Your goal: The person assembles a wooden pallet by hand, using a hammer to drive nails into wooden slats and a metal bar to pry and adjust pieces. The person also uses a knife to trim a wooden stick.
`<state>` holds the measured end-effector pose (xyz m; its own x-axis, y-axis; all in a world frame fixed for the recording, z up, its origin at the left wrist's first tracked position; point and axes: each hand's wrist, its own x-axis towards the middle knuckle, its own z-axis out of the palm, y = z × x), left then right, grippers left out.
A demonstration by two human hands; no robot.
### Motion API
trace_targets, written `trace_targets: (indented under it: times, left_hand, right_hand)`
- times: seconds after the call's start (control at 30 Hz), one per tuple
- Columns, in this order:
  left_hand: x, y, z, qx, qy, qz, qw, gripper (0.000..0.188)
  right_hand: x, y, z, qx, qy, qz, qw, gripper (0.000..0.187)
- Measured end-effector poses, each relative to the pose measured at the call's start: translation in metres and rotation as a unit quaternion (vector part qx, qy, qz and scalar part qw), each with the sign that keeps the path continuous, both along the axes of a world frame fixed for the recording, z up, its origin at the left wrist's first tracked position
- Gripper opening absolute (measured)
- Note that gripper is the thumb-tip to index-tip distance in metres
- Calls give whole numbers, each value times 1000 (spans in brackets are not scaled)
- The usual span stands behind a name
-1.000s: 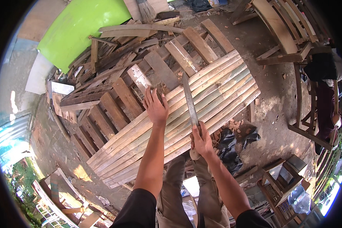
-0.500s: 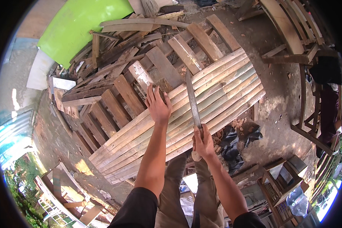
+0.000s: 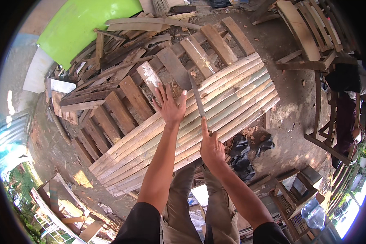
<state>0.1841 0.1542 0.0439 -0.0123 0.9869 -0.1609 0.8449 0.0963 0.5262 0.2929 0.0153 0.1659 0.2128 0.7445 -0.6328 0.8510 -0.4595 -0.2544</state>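
My right hand [image 3: 212,149] is closed round the handle of a long machete [image 3: 197,97], its index finger laid along the back of the blade. The blade points away from me, its tip near the far edge of a panel of pale wooden slats [image 3: 232,105] laid side by side. My left hand [image 3: 170,106] lies with fingers spread at that same far edge, left of the blade. Its fingertips reach a short plank with worn white paint [image 3: 149,75]. Whether the blade touches the wood, I cannot tell.
Several brown crosspieces [image 3: 136,97] stick out beyond the slats. Scrap wood [image 3: 114,67] is heaped behind, beside a green sheet [image 3: 83,30]. A black plastic bag [image 3: 244,156] lies on the ground at right. Another person [image 3: 347,110] is at the far right, near wooden frames.
My right hand has moved forward and slightly left with the machete, and its index finger now stretches along the blade. My left hand's fingers and thumb have spread wider.
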Motion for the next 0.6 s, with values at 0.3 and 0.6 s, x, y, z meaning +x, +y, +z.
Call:
trace_targets:
  times: [0.3, 0.6]
  left_hand:
    - [30, 19, 9, -167, -12, 68, 983, 108]
    - [62, 54, 11, -169, -22, 218, 961, 112]
  right_hand:
    - [1, 21, -10, -51, -15, 10, 999, 88]
    - [15, 61, -42, 42, 35, 6, 998, 81]
